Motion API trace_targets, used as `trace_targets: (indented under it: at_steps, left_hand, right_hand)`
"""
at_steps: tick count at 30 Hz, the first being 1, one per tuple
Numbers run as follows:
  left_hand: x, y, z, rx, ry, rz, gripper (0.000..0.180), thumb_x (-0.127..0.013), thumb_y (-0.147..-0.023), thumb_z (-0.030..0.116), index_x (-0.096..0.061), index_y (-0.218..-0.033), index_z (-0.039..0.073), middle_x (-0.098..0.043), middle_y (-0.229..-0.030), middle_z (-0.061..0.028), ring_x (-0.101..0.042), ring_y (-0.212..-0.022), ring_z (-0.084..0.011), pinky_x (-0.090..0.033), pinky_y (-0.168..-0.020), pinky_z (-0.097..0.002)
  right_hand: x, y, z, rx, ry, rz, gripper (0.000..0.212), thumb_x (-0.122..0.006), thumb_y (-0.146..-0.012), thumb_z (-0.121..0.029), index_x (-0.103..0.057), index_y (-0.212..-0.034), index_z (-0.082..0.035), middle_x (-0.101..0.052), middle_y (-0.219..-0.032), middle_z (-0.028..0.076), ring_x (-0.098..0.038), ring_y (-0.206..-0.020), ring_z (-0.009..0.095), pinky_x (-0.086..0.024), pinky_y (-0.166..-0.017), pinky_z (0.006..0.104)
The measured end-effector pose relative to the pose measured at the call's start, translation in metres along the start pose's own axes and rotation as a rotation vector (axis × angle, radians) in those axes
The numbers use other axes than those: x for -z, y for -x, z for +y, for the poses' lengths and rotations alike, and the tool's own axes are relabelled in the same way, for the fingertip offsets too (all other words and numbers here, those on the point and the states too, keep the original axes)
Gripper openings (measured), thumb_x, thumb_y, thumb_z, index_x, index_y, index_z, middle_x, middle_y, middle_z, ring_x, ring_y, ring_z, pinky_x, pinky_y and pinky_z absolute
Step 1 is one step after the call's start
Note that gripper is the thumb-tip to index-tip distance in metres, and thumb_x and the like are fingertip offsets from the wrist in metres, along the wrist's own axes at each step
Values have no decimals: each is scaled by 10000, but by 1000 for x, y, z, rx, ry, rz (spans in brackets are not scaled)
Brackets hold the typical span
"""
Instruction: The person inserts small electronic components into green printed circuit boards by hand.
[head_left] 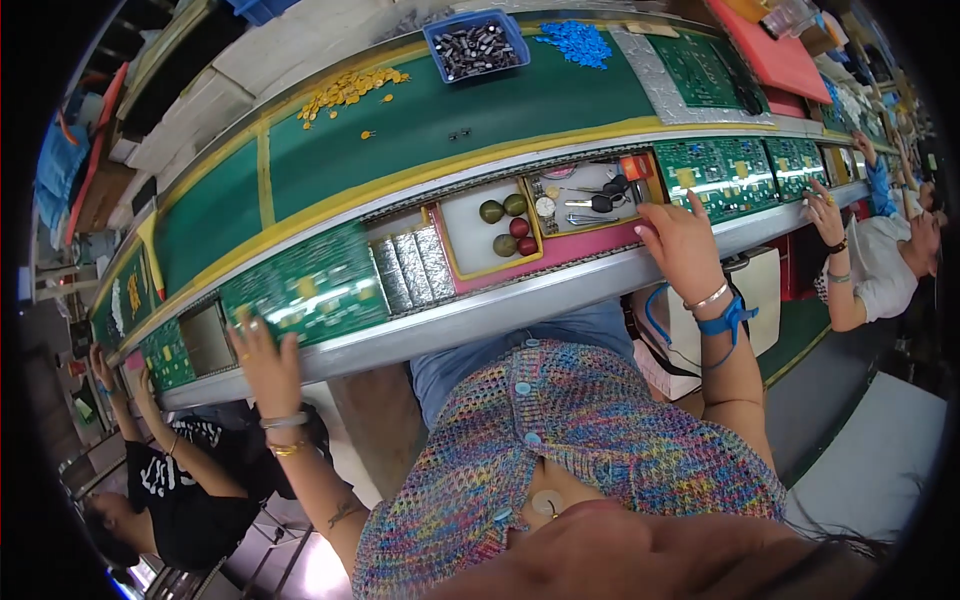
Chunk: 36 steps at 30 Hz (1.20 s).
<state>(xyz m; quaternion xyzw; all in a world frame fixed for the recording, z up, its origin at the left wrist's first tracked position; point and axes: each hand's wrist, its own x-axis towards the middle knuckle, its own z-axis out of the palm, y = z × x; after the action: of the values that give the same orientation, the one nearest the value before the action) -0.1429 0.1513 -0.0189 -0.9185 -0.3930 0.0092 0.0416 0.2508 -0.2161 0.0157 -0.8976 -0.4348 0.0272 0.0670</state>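
Observation:
My left hand point(268, 372) is open, its fingers spread at the near edge of a large green circuit board point(300, 285) in the line track; the board looks smeared by motion. My right hand point(688, 252) is open too, fingertips at the near right corner of a yellow-edged tray point(590, 227) holding a wristwatch point(545, 207), several keys point(603, 203) and an orange-red box point(635, 167). Adjoining it on the left, another yellow-rimmed tray point(463, 270) carries several round green and red fruits point(503, 243). A silver, shiny ribbed panel point(415, 270) lies between this tray and the board.
Beyond the track, a green bench point(330, 170) bears a blue bin point(478, 72) of small cylindrical parts, yellow disc parts point(350, 88) and blue parts point(578, 45). More circuit boards point(715, 180) sit to the right. Co-workers point(180, 490) work at both ends; a metal rail point(480, 312) runs in front.

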Motion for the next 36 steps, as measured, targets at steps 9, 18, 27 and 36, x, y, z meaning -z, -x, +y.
trace_targets:
  at_steps: [9, 18, 27, 36]
  left_hand:
    - [64, -32, 149, -474, 313, -92, 650, -646, -799, 412, -528, -1213, -76, -331, -1429, -228, -191, -1364, -439, -244, -1087, -483]
    - [45, -151, 224, -534, 738, 253, 113, -680, -760, 94, -662, -855, 36, -598, -947, -72, -597, -850, -289, -489, -746, -380]
    - [28, -173, 249, -549, 598, 338, 81, -670, -758, 87, -669, -821, 36, -579, -891, -54, -599, -809, -247, -503, -687, -367]
    - [41, -167, 237, -550, 595, 331, 70, -668, -758, 100, -663, -794, 41, -595, -878, -46, -604, -810, -257, -510, -697, -354]
  right_hand:
    - [-11, -118, -69, 404, -506, 258, 130, -647, -798, -89, -605, -917, -55, -596, -889, 91, -572, -853, 298, -467, -737, 374]
    - [-44, -173, -94, 475, -363, 332, 112, -657, -779, -128, -621, -865, -65, -565, -837, 65, -566, -830, 268, -481, -707, 378]
    - [-27, -152, -83, 487, -408, 350, 89, -665, -770, -103, -614, -828, -60, -567, -789, 66, -571, -776, 266, -479, -668, 368]
    - [-32, -104, -63, 538, -382, 201, 132, -685, -734, -58, -611, -844, -57, -579, -821, 80, -577, -773, 271, -486, -675, 361]
